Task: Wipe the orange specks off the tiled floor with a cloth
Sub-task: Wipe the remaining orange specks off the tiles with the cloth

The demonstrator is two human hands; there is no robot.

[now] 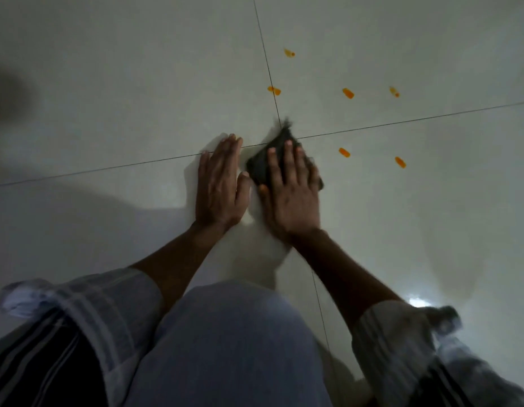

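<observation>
— Glossy pale tiled floor with dark grout lines fills the view; where is the cleaning rag?

— The dark crumpled cloth lies at the crossing of the grout lines, flattened under the right hand, whose fingers are straight and spread over it. The left hand rests flat on the bare tile just beside it, fingers straight and together, holding nothing.

— And the mess?

— Six small orange specks sit beyond and to the right of the cloth, none touching it; the nearest orange speck lies on the tile to the right of the cloth.

— What might go wrong?

— A sweep could smear the orange into streaks or push it into the grout, I think, and the small cloth may slip out from under a flat palm.

— Anything unclear?

— The cloth's edges blur, most of it hides under the fingers, and dim light may hide fainter marks
</observation>
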